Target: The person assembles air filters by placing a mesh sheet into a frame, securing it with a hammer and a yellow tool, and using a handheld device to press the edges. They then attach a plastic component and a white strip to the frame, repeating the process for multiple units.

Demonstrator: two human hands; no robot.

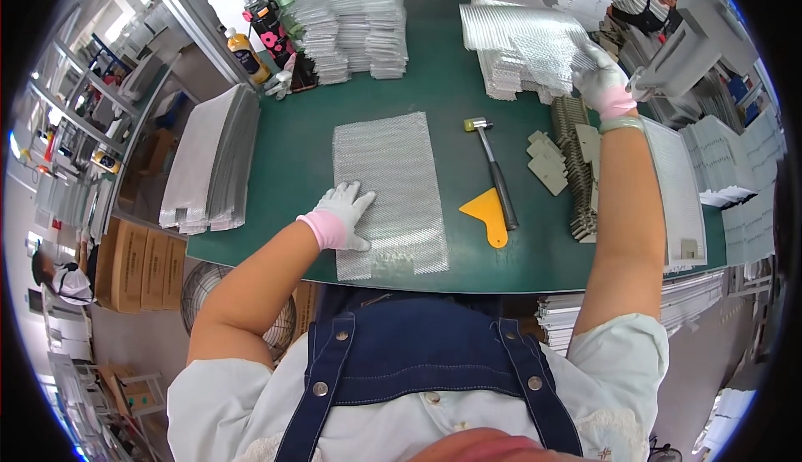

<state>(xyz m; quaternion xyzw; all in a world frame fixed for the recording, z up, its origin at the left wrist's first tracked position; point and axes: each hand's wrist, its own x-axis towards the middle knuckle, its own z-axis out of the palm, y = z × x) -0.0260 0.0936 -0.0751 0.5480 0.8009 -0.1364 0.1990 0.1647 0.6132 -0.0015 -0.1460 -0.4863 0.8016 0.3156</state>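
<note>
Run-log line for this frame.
left hand: spread on mesh sheet | right hand: at sheet stack, grip unclear | tabletop: hammer, yellow scraper

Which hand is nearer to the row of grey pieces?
Right. The right hand is near the far end of the row of grey pieces; the left hand rests farther left on a silvery sheet.

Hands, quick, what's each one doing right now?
Left hand: open, resting flat on a mesh sheet.
Right hand: at the edge of the top sheet; can't tell if it's gripping.
</note>
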